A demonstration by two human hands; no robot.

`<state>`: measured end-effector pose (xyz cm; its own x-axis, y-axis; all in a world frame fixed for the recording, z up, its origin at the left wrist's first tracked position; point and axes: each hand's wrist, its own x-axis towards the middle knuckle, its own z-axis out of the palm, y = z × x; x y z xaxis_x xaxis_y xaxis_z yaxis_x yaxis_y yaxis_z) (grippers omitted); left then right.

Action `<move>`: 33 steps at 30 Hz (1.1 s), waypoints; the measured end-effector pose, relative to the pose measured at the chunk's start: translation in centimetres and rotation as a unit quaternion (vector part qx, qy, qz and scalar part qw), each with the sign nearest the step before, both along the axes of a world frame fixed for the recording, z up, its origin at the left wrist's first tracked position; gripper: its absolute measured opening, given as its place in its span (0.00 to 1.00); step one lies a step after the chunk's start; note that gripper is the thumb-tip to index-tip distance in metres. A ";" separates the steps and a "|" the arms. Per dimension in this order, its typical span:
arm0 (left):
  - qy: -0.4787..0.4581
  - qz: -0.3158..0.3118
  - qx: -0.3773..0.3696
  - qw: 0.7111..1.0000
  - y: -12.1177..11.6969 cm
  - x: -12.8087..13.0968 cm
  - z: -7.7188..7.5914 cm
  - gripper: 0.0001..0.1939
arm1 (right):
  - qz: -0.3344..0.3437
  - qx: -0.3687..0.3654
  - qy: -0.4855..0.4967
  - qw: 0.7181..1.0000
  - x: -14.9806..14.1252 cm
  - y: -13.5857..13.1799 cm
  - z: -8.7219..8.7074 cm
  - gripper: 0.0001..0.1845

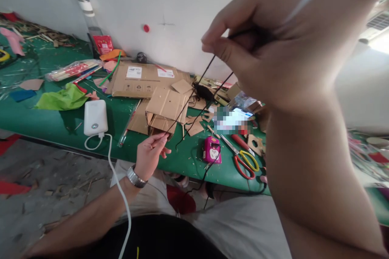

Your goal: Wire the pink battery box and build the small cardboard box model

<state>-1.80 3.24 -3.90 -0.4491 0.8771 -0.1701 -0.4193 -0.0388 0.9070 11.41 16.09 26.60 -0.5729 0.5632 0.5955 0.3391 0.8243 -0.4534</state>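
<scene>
A thin black cord [190, 96] runs slantwise between my two hands. My right hand [273, 36], raised close to the camera, is closed with thumb and forefinger pinching the cord's upper part. A second strand of it hangs from that hand and ends loose above the table. Lower down, my left hand [153, 149] pinches the other end between thumb and fingertips, in front of a folded cardboard piece [167, 105]. A silver watch [136, 177] circles my left wrist. Behind the cord lies a dark black bundle [203, 92], its kind unclear.
On the green table [182, 166] lie a white power bank [96, 117] with a cable, a flat cardboard box [146, 83], a pink tape measure [212, 150], scissors [243, 160] and a lit phone [235, 118]. Green cloth [65, 98] and cardboard scraps surround them. A white wall stands behind.
</scene>
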 end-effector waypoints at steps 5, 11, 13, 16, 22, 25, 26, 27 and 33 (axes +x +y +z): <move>-0.004 -0.009 -0.004 1.000 -0.4 0.1 0.2 0.24 | 0.031 0.283 -0.124 0.951 0.4 1.2 -0.1 0.13; 0.025 -0.031 -0.017 0.999 -0.6 0.1 0.4 0.24 | -0.008 0.302 -0.167 0.938 0.1 0.6 0.3 0.19; 0.059 -0.042 -0.023 0.997 -0.7 -0.1 0.5 0.22 | 0.001 0.295 -0.151 0.943 0.2 0.5 0.2 0.17; 0.107 -0.064 -0.033 0.992 -1.3 -0.4 0.7 0.21 | 0.019 0.261 -0.108 0.959 0.7 0.8 -0.6 0.12; 0.099 -0.172 -0.020 0.980 -2.4 0.8 1.9 0.19 | -0.078 0.149 -0.117 0.979 2.3 4.1 -3.9 0.12; 0.101 -0.212 0.021 0.972 -2.3 2.3 3.4 0.17 | -0.096 0.142 -0.145 0.974 3.7 5.4 -6.4 0.14; 0.124 -0.225 0.051 0.965 -2.2 2.8 4.0 0.15 | -0.097 0.140 -0.132 0.977 4.3 5.3 -7.4 0.14; 0.158 -0.234 0.087 0.955 -2.2 3.4 4.7 0.13 | -0.102 0.132 -0.103 0.981 5.0 4.9 -8.7 0.12; 0.241 -0.324 0.326 0.855 -2.5 6.8 9.0 0.08 | -0.165 -0.191 0.165 0.954 8.9 -4.5 -18.6 0.11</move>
